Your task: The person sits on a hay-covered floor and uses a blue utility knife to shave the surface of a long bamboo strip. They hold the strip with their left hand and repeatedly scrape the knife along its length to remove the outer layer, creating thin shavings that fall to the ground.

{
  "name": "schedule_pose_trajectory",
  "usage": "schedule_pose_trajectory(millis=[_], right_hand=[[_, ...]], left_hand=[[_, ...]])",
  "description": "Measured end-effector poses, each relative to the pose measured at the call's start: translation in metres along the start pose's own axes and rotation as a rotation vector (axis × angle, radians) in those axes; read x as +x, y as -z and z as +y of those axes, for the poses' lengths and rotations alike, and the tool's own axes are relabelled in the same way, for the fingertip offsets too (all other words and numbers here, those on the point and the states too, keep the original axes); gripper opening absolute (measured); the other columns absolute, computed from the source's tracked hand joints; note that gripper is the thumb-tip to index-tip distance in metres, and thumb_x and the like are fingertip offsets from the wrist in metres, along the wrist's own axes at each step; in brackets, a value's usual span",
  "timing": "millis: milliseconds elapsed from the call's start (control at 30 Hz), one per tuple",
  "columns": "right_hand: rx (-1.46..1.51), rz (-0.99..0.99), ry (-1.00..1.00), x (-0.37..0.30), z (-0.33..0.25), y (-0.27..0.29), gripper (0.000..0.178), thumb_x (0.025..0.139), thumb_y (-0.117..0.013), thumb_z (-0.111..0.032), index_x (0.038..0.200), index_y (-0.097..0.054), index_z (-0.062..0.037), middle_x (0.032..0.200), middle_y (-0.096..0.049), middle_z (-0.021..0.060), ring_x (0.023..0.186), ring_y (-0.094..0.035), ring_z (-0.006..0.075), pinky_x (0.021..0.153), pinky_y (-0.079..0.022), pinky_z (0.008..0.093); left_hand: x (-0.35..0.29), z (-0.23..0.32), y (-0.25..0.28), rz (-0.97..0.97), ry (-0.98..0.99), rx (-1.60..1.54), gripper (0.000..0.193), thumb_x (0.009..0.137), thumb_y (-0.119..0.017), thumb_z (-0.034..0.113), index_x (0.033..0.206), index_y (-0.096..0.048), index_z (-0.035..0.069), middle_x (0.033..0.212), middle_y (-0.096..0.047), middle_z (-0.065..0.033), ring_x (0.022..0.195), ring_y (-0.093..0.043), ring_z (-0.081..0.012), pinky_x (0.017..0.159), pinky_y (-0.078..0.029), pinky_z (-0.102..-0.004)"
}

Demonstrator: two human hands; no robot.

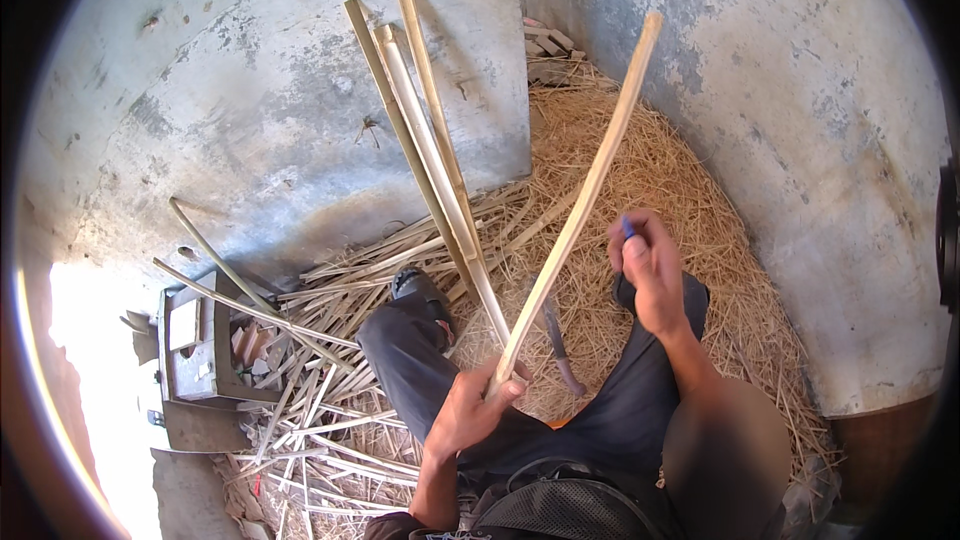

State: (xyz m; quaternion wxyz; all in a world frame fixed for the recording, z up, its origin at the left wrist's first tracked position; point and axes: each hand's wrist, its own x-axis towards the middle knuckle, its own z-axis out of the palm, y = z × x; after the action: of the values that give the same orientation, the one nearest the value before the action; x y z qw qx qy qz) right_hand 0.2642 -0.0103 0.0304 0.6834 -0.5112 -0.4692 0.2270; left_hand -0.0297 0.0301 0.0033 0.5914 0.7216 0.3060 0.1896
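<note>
My left hand point(480, 402) is closed round the lower end of a long split bamboo strip point(590, 185), which slants up and away to the right. My right hand point(652, 265) is curled, with a small blue tip point(628, 227) showing at its fingers; the rest of that thing is hidden. This hand is above my right knee, apart from the strip. Several longer bamboo pieces point(430, 145) lean on the wall beyond my left hand. Between my legs lies a narrow, dark tool with a brownish end point(562, 352), its kind unclear.
Split bamboo strips point(320, 440) are heaped to my left. Fine straw-like shavings point(610, 130) cover the floor ahead and to the right. An open box point(205, 365) with wood or brick bits stands at the left. Stained grey walls point(250, 70) close in ahead and on the right.
</note>
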Motion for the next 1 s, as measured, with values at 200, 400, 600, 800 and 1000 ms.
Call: schedule_pose_trajectory(millis=[200,400,600,800,1000], right_hand=[[-0.449,-0.293,0.362,-0.026,-0.003,-0.013,0.033,0.096,-0.084,-0.034,0.116,-0.079,-0.008,0.082,-0.068,0.0051,0.068,-0.069,0.0193,0.06,-0.053,0.035],[-0.565,-0.362,0.472,-0.041,0.001,-0.023,0.035,0.091,-0.087,-0.036,0.118,-0.081,-0.0142,0.077,-0.063,0.0011,0.061,-0.066,0.0206,0.054,-0.051,0.0357],[-0.634,-0.359,0.518,-0.047,0.0,-0.028,0.036,0.089,-0.088,-0.036,0.118,-0.081,-0.0159,0.074,-0.058,-0.0003,0.058,-0.064,0.0192,0.052,-0.051,0.0354],[-0.665,-0.34,0.543,-0.05,0.0,-0.034,0.038,0.089,-0.088,-0.037,0.119,-0.081,-0.0148,0.077,-0.062,-0.0011,0.058,-0.065,0.0185,0.052,-0.051,0.0343],[-0.684,-0.325,0.547,-0.05,-0.003,-0.036,0.037,0.09,-0.087,-0.037,0.119,-0.082,-0.0148,0.075,-0.062,-0.0018,0.057,-0.065,0.017,0.052,-0.051,0.033]], left_hand=[[0.011,0.014,0.001,0.027,-0.041,-0.084,0.079,0.1,-0.061,0.077,0.111,-0.068,-0.001,0.081,-0.053,0.0035,0.073,-0.047,-0.007,0.063,-0.039,-0.0279],[0.016,0.013,0.002,0.092,-0.088,-0.022,0.071,0.095,-0.075,0.067,0.114,-0.07,-0.001,0.08,-0.061,-0.0043,0.074,-0.051,-0.0115,0.067,-0.047,-0.0339],[0.018,0.026,-0.005,0.23,-0.104,0.059,0.073,0.089,-0.082,0.066,0.11,-0.067,-0.003,0.074,-0.06,-0.006,0.069,-0.049,-0.0125,0.063,-0.047,-0.0347],[0.018,0.03,-0.01,0.304,-0.097,0.191,0.065,0.083,-0.094,0.05,0.1,-0.061,-0.004,0.069,-0.063,-0.0164,0.06,-0.047,-0.0304,0.059,-0.05,-0.0394],[0.019,0.036,-0.013,0.355,-0.132,0.242,0.063,0.085,-0.093,0.048,0.097,-0.058,-0.004,0.068,-0.063,-0.0184,0.058,-0.056,-0.0395,0.057,-0.051,-0.0407]])
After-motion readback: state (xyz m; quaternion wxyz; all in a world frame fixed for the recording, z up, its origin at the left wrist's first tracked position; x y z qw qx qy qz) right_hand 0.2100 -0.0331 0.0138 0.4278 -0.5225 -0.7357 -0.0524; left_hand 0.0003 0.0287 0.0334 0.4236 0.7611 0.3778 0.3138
